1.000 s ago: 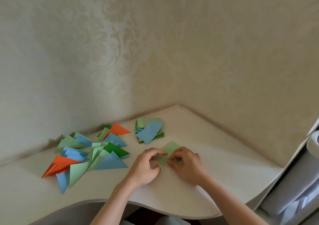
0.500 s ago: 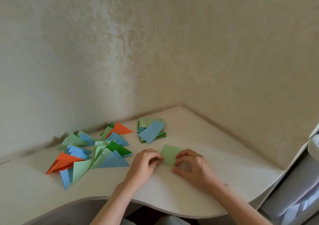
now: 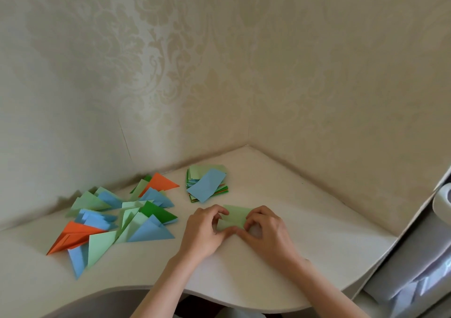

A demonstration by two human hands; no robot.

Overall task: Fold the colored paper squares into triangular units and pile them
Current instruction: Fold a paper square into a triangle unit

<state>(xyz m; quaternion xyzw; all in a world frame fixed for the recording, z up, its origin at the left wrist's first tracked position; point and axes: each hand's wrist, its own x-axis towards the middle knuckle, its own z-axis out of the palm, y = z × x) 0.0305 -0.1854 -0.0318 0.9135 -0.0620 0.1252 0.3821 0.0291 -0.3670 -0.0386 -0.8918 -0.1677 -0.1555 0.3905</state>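
Paper of this kind should handle as almost weightless, thin and limp: it would slide on the smooth tabletop (image 3: 305, 251) and crumple under a hard squeeze, yet keep a sharp crease once pressed. My judgement is that the best hold is at its edges and corners, fingertips pinning it flat while the fold is run. The light green sheet (image 3: 234, 217) is a pale, matte piece, seemingly already folded to an oblong, lying flat on the tabletop between the two hands. The left hand (image 3: 203, 232) curls its fingers over the sheet's left end, pinching it, and the right hand (image 3: 267, 229) pinches the right end likewise, thumbs meeting at the near edge.

Just beyond the grip sits the stack of unfolded papers (image 3: 207, 183), greens topped by a blue slip lying askew. Farther off on the left hand's side spreads the pile of folded triangles (image 3: 122, 217), blue, light green, dark green and orange, overlapping loosely. Patterned wallpaper (image 3: 219, 73) rises behind.
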